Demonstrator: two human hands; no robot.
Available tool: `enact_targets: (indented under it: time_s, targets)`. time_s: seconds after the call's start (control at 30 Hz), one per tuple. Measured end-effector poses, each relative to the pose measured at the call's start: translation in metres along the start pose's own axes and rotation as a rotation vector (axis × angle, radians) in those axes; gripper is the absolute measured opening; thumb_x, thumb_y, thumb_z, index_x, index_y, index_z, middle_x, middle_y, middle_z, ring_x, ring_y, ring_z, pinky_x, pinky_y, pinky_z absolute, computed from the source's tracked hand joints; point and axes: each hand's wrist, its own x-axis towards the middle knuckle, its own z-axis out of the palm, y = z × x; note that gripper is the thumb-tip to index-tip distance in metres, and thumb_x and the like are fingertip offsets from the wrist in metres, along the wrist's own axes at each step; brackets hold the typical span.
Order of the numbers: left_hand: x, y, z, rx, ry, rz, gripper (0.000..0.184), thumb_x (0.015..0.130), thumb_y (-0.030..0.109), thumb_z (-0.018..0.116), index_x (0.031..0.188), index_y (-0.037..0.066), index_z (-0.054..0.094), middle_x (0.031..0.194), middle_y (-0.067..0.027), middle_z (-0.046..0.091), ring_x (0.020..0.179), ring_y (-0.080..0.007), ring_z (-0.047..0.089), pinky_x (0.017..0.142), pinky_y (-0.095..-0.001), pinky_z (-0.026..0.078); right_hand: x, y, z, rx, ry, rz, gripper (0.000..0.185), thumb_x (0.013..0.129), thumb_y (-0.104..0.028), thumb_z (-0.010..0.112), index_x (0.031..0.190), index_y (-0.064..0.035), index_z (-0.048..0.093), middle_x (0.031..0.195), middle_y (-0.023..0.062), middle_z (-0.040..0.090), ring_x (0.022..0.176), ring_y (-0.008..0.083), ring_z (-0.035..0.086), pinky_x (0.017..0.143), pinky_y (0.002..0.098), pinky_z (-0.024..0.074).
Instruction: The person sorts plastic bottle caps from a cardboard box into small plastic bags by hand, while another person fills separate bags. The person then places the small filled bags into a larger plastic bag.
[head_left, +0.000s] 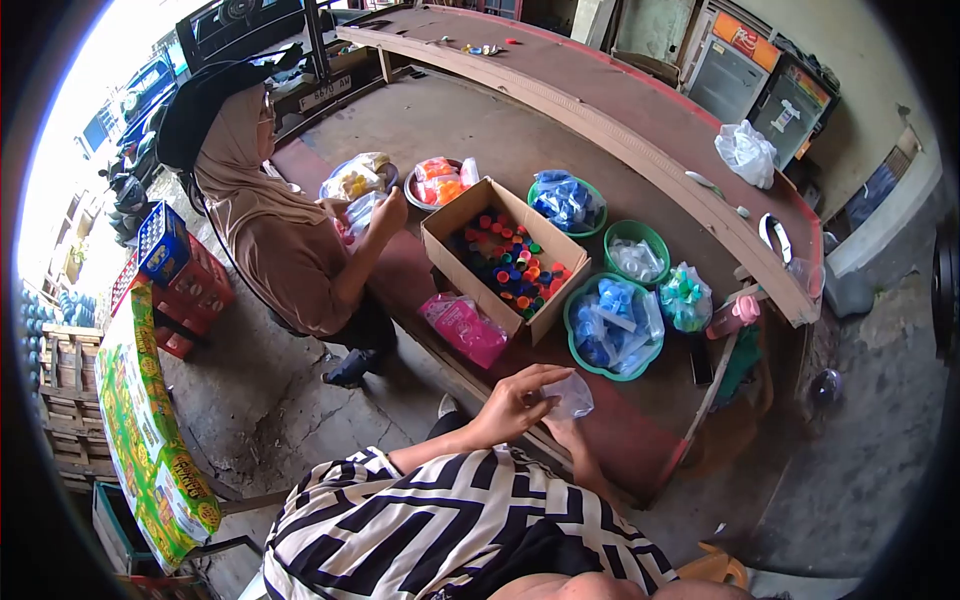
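Note:
A small clear plastic bag (572,396) is between my two hands, above the near edge of the red-brown table. My left hand (515,402) pinches the bag's edge between thumb and fingers. My right hand (568,430) is at the bag's lower side, its fingers mostly hidden. Beyond them stands a cardboard box (445,240) with bottle caps of several colours. To its right, a green basin (573,350) holds blue caps and clear bags. A pink packet (464,330) lies left of the box's near corner.
A co-worker (290,240) at the left holds a bag. Bowls with orange, blue and clear items surround the box. A green bag (686,298), pink bottle (735,315) and phone (701,360) are at the right. A raised wooden ledge (600,130) runs behind.

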Motion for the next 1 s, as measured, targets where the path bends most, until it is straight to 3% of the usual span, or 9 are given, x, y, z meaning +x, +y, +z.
enact_targets:
  time_s: [0.13, 0.23, 0.33, 0.37, 0.47, 0.6, 0.7, 0.8, 1.0]
  targets:
    - [0.001, -0.004, 0.012, -0.055, -0.009, 0.080, 0.047, 0.079, -0.007, 0.059, 0.124, 0.005, 0.058, 0.121, -0.0115, 0.059, 0.094, -0.0188, 0.062, 0.073, -0.0284, 0.051, -0.017, -0.054, -0.018, -0.089, -0.051, 0.142, 0.037, 0.086, -0.012, 0.064, 0.120, -0.0028, 0.052, 0.112, 0.0131, 0.059, 0.103, 0.0277, 0.058, 0.087, 0.0369, 0.0479]
    - [0.008, -0.009, 0.014, -0.182, -0.028, 0.002, 0.050, 0.076, -0.010, 0.055, 0.125, 0.001, 0.057, 0.125, -0.0140, 0.056, 0.115, -0.0232, 0.054, 0.097, -0.0324, 0.043, -0.035, -0.056, -0.034, -0.280, 0.166, 0.199, 0.038, 0.085, -0.024, 0.067, 0.113, -0.0008, 0.056, 0.099, 0.0138, 0.065, 0.093, 0.0216, 0.062, 0.081, 0.0364, 0.0479]
    - [0.021, -0.024, 0.000, -0.177, 0.037, -0.017, 0.052, 0.077, -0.006, 0.054, 0.128, 0.002, 0.055, 0.123, -0.0098, 0.056, 0.115, -0.0206, 0.054, 0.099, -0.0315, 0.042, -0.031, -0.064, -0.039, -0.260, 0.188, 0.215, 0.038, 0.084, -0.027, 0.068, 0.110, -0.0014, 0.058, 0.095, 0.0119, 0.065, 0.088, 0.0190, 0.061, 0.077, 0.0340, 0.0476]
    - [0.028, -0.034, -0.006, -0.210, 0.074, -0.010, 0.050, 0.079, -0.006, 0.055, 0.128, 0.002, 0.054, 0.124, -0.0089, 0.056, 0.109, -0.0181, 0.056, 0.090, -0.0306, 0.048, -0.029, -0.076, -0.039, -0.316, 0.201, 0.304, 0.038, 0.084, -0.029, 0.069, 0.107, -0.0018, 0.059, 0.091, 0.0086, 0.064, 0.083, 0.0143, 0.058, 0.072, 0.0306, 0.0463]
    - [0.045, -0.040, -0.029, -0.455, 0.169, -0.232, 0.047, 0.085, -0.002, 0.056, 0.132, 0.002, 0.050, 0.126, -0.0081, 0.055, 0.101, -0.0145, 0.059, 0.079, -0.0319, 0.057, -0.021, -0.069, -0.046, -0.225, 0.207, 0.229, 0.033, 0.087, -0.031, 0.067, 0.103, -0.0023, 0.060, 0.086, 0.0030, 0.062, 0.078, 0.0109, 0.054, 0.071, 0.0279, 0.0444]
    - [0.054, -0.047, -0.055, -0.518, 0.239, -0.298, 0.046, 0.089, 0.003, 0.055, 0.134, 0.001, 0.047, 0.126, -0.0070, 0.055, 0.096, -0.0150, 0.061, 0.077, -0.0311, 0.058, 0.003, -0.108, -0.044, 0.024, 0.153, 0.280, 0.029, 0.089, -0.029, 0.066, 0.101, -0.0030, 0.061, 0.087, 0.0026, 0.062, 0.079, 0.0089, 0.056, 0.071, 0.0251, 0.0441]
    - [0.052, -0.052, -0.064, -0.513, 0.322, -0.244, 0.046, 0.089, 0.002, 0.053, 0.135, 0.000, 0.046, 0.126, -0.0080, 0.055, 0.098, -0.0160, 0.062, 0.079, -0.0322, 0.057, 0.017, -0.112, -0.042, 0.465, 0.150, 0.344, 0.029, 0.089, -0.029, 0.066, 0.103, -0.0032, 0.061, 0.090, 0.0031, 0.065, 0.080, 0.0109, 0.059, 0.072, 0.0251, 0.0449]
    - [0.042, -0.061, -0.073, -0.543, 0.389, -0.214, 0.046, 0.090, 0.002, 0.052, 0.135, -0.002, 0.045, 0.127, -0.0099, 0.055, 0.100, -0.0179, 0.062, 0.080, -0.0327, 0.057, 0.022, -0.121, -0.035, 0.698, 0.104, 0.300, 0.037, 0.084, -0.010, 0.070, 0.117, -0.0020, 0.054, 0.108, 0.0069, 0.063, 0.097, 0.0169, 0.061, 0.087, 0.0304, 0.0476]
    - [0.029, -0.060, -0.085, -0.564, 0.431, -0.224, 0.043, 0.092, 0.004, 0.051, 0.134, -0.004, 0.045, 0.122, -0.0106, 0.058, 0.098, -0.0178, 0.064, 0.080, -0.0295, 0.057, 0.018, -0.115, -0.034, 0.685, -0.062, 0.328, 0.046, 0.081, -0.002, 0.068, 0.124, -0.0024, 0.050, 0.114, 0.0073, 0.061, 0.103, 0.0176, 0.059, 0.090, 0.0326, 0.0478]
